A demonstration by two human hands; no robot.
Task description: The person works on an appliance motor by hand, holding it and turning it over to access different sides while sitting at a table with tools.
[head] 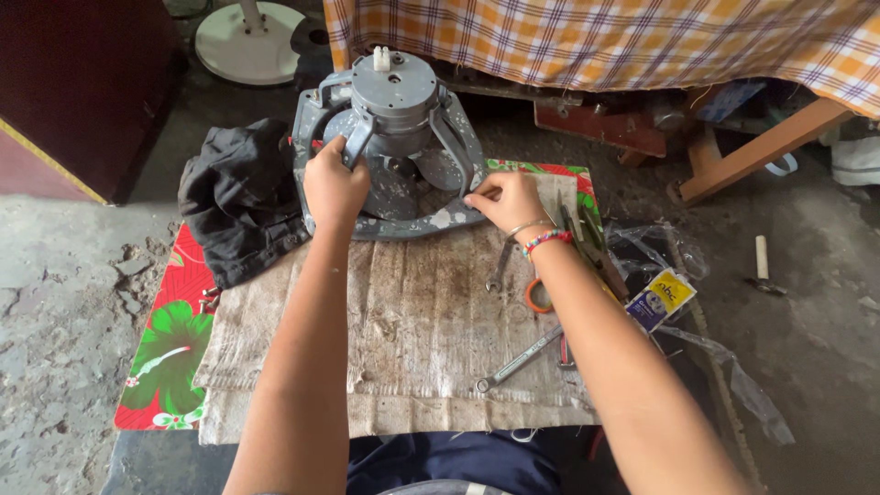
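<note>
Here the grey fan motor housing [394, 147] stands on a stained cloth [403, 321]. The left hand [335, 188] has its fingers wrapped around a housing strut; the right hand [504, 200] pinches the housing's lower rim. Right of the housing lies a small yellow-and-blue rectangular packet [662, 299].

The fan motor housing [390, 137] is grey painted metal, matt, with chipped and scuffed patches along its ring; its top cap looks like smoother bare metal, with a small white plastic piece on top. The work mat [403, 330] is coarse woven sacking, stained and rough, lying over a glossy red and green floral plastic sheet [170, 353]. The black cloth [238, 197] is soft, crumpled fabric. The spanner [518, 359] is dull, worn steel. The checked tablecloth [605, 37] is woven cotton-like fabric. The floor [55, 275] is rough, cracked concrete. The wooden frame [761, 151] is bare timber.
</note>
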